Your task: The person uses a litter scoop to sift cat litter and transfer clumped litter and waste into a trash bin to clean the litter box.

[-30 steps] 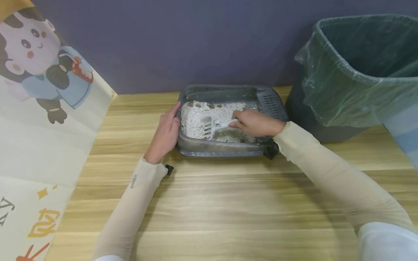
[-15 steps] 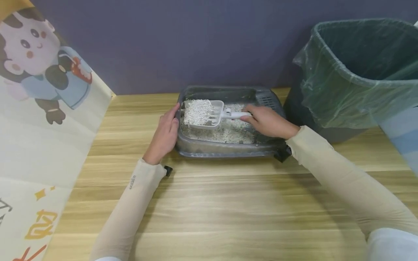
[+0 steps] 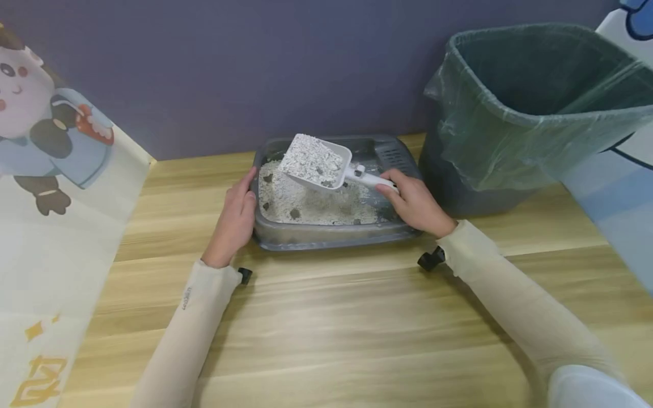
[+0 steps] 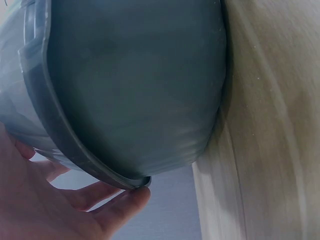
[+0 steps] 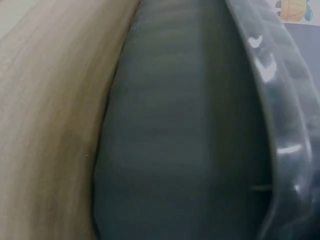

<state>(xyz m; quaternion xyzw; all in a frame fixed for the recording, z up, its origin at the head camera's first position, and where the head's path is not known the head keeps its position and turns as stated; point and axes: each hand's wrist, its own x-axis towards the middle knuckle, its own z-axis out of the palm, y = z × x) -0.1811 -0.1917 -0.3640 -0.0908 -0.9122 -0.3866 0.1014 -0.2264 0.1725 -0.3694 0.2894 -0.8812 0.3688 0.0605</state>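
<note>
The wooden table carried everything, and the grey litter tray sat at its far middle, against the dark wall. All places below are told from that tray. To its right, just beside its corner, stood the bin, lined with a thin green bag and open at the top. Far to its left hung a cartoon banner, draping down over the table's edge.

Inside the tray lay pale litter with a few dark clumps scattered in it. Above the tray's middle, lifted clear of the litter bed, was the white scoop, heaped with litter and tilted, its handle running down to the right.

The right hand was over the tray's right end, fingers curled tight around the scoop's handle. The left hand lay against the tray's left wall, fingers straight and pressed flat along the rim; the left wrist view showed its fingertips touching the rim's underside. The right wrist view showed only the tray's grey outer wall and the table's wood, blurred.
</note>
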